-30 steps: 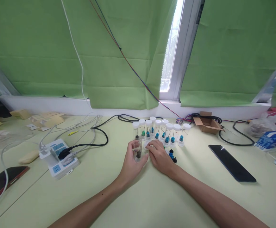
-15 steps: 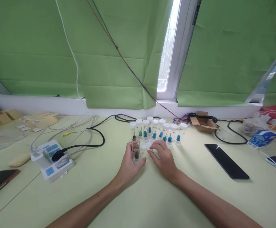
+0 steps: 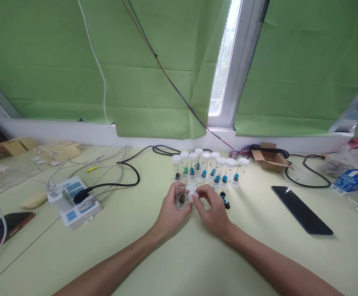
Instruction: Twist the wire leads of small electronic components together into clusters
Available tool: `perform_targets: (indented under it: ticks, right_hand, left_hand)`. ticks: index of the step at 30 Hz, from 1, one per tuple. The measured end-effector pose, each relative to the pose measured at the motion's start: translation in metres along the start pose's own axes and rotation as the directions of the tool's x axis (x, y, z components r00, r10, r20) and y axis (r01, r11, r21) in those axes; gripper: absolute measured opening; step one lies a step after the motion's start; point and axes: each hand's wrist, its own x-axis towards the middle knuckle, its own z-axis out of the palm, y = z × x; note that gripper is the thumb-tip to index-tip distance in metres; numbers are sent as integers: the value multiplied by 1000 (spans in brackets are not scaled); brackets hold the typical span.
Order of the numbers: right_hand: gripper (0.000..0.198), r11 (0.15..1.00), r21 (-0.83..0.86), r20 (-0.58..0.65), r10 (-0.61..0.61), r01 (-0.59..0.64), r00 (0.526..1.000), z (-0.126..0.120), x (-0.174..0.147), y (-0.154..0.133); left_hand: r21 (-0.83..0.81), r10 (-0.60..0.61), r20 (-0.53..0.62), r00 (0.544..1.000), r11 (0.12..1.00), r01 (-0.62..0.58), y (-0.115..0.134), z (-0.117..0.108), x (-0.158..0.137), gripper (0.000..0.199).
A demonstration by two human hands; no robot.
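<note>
My left hand (image 3: 175, 205) is closed around a clear vial (image 3: 182, 204) with a dark piece and a thin wire inside; its top shows no cap. Between the fingertips of my right hand (image 3: 211, 207) is a round white cap (image 3: 192, 195), close beside the vial. Just behind both hands stand several capped clear vials (image 3: 203, 174), most with a blue piece and wires inside, one with a green piece and one with a dark piece. Small blue and black parts (image 3: 224, 200) lie to the right of my right hand.
A white power strip (image 3: 77, 205) with plugs and cables sits on the left. On the right lie a black phone (image 3: 300, 209), an open cardboard box (image 3: 271, 160) and a blue-and-white packet (image 3: 353, 181). A reddish-edged phone (image 3: 3, 232) rests at the far left.
The white cap was on the table and is now in my right hand's fingers, brought to the vial. The blue and black parts have come into fuller view. The camera has shifted slightly.
</note>
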Motion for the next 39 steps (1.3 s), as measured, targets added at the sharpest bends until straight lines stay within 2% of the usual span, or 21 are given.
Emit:
perform_targets:
  ticks: [4,12,19,31,39]
  right_hand:
    - [4,1000,-16,1,-3,3,1000,0,1,3]
    - [7,999,-49,18,-14,15,1000,-1,1,6]
    - [11,992,-128,30,-19,23,999,-4,1,11]
    - [33,984,-127,172,-105,127,979,-7,2,8]
    - [44,974,-146,261,-129,171,957,-8,0,8]
  left_hand:
    - [-8,60,25,998,998,-59,0,-1,2,30]
    - [1,108,29,994,994,-108,-2,-1,1,23]
    - [-14,87,21,996,996,-87,-2,0,2,15]
    - [10,55,17,998,998,-55,0,-2,1,15]
    - [43,58,-34,998,997,-57,2,-3,1,17]
